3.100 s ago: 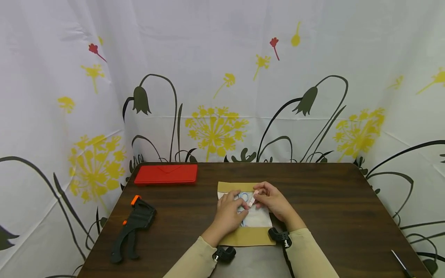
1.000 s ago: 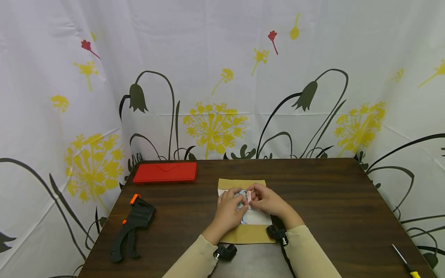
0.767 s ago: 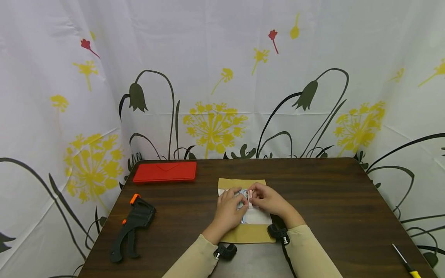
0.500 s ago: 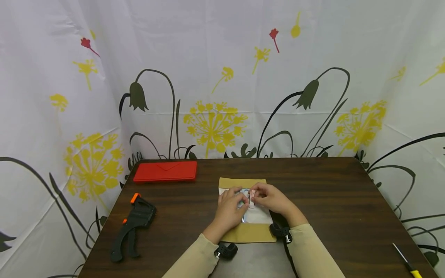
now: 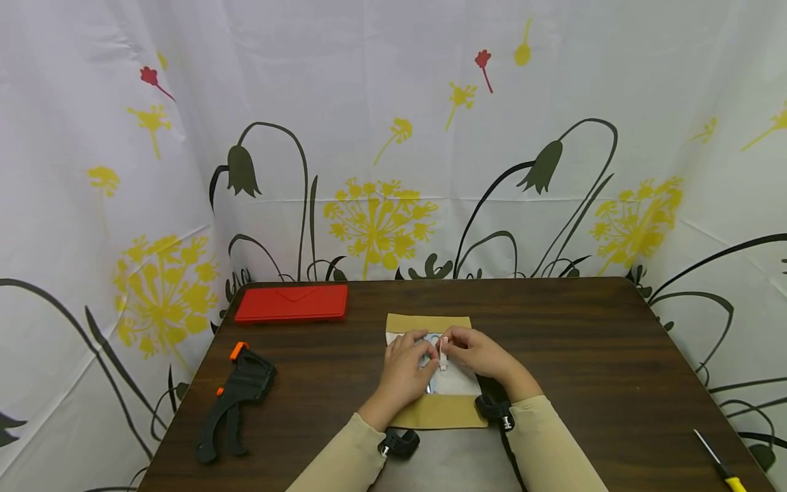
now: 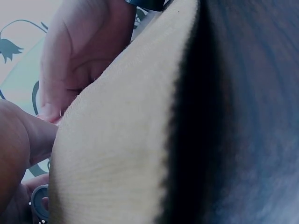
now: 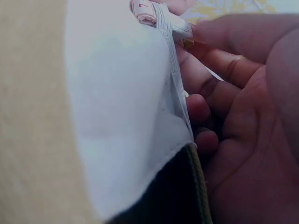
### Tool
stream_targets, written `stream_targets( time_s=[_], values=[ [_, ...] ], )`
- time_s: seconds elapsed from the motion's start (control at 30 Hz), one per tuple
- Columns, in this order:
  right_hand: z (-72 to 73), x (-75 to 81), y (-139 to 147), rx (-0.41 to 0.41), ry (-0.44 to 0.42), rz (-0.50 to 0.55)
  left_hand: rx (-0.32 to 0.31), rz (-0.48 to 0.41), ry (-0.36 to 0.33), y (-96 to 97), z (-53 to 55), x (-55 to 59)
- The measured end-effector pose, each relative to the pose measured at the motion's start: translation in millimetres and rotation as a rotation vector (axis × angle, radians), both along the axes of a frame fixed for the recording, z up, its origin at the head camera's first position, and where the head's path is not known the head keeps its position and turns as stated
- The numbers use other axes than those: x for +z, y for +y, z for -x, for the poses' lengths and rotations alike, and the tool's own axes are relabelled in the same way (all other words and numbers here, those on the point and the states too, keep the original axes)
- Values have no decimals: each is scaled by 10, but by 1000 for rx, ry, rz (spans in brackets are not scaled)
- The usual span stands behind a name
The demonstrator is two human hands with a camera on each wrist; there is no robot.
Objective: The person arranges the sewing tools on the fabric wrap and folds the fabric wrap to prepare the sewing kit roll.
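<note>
A cloth pouch with tan ends and a white middle lies unfolded before me on the dark wooden table. My right hand pinches a narrow pink-and-white roll of tape measure. Up close, in the right wrist view, a white elastic band crosses the tape measure, whose printed end sticks out. My left hand rests over the pouch, thumb and index tips close beside the roll; I cannot tell whether they pinch the band. Light-blue scissor handles show partly between my hands.
A flat red case lies at the back left of the table. Nearer me on the left is a black-and-orange bar clamp. A yellow-handled tool with a thin metal shaft lies at the right edge. A grey panel extends below the pouch.
Three seconds ago the tape measure was tilted and slightly farther right; now it stands nearly straight, closer to my left fingertips. My left hand has hardly moved.
</note>
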State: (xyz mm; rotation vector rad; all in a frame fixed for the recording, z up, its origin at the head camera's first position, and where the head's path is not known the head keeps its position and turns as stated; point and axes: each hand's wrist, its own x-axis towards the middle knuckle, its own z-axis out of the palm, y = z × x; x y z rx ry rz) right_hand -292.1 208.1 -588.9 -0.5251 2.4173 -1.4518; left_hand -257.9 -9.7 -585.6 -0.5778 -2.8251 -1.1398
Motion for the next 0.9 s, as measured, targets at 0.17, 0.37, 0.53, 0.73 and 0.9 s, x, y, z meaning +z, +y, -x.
stream_targets(
  time_s=[0.17, 0.37, 0.53, 0.73, 0.9],
  values=[
    [19, -35, 1, -27, 12, 20, 1, -7, 3, -3, 2, -2],
    [7, -17, 18, -23, -42, 58, -5, -4, 3, -2, 2, -10],
    [-2, 15, 10, -24, -53, 37, 0, -7, -15, 2, 6, -9],
    [-5, 19, 7, -49, -38, 33, -1, -13, -9, 0, 7, -1],
    [1, -5, 13, -13, -22, 35, -2, -5, 6, -9, -1, -5]
  ],
)
